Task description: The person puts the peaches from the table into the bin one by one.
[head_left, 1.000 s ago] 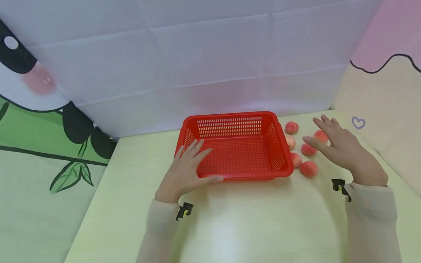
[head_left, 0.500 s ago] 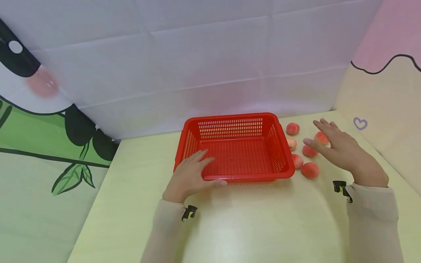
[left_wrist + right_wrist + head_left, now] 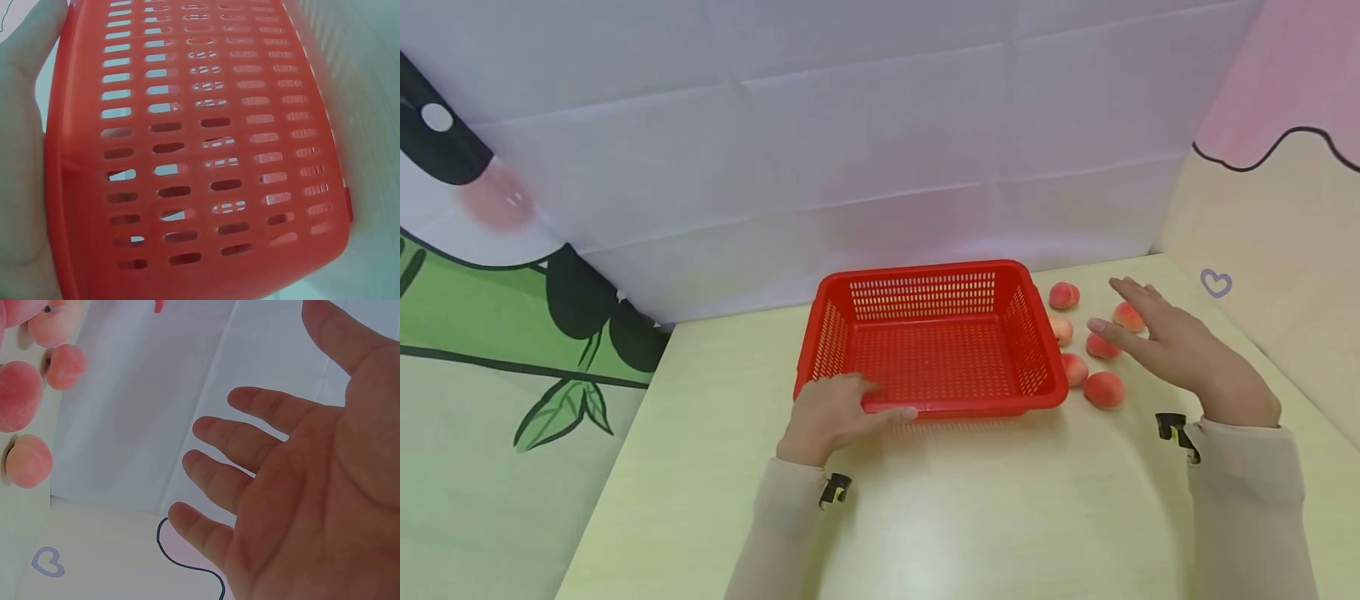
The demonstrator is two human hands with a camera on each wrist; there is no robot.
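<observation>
A red plastic basket (image 3: 936, 354) with slotted walls stands on the table, its inside bare. At its front left corner my left hand (image 3: 823, 417) grips the rim, fingers bent over into the basket and thumb along the front edge. The left wrist view shows the slotted wall of the basket (image 3: 206, 144) close up, with the hand at its rim; the fingertips are hidden. My right hand (image 3: 1187, 354) hovers with fingers extended above several peaches, holding nothing. Among them are a front peach (image 3: 1104, 390) and a back peach (image 3: 1063, 295).
The peaches lie loosely right of the basket, some close against its right wall. A pale cloth wall (image 3: 880, 183) rises behind the table (image 3: 985, 508). A printed side panel (image 3: 1285, 275) bounds the right, and another printed panel (image 3: 467, 483) the left.
My left hand has come down and slightly right onto the basket's rim, its spread fingers bending over the edge. The right hand has barely moved, and the basket and peaches stay in place.
</observation>
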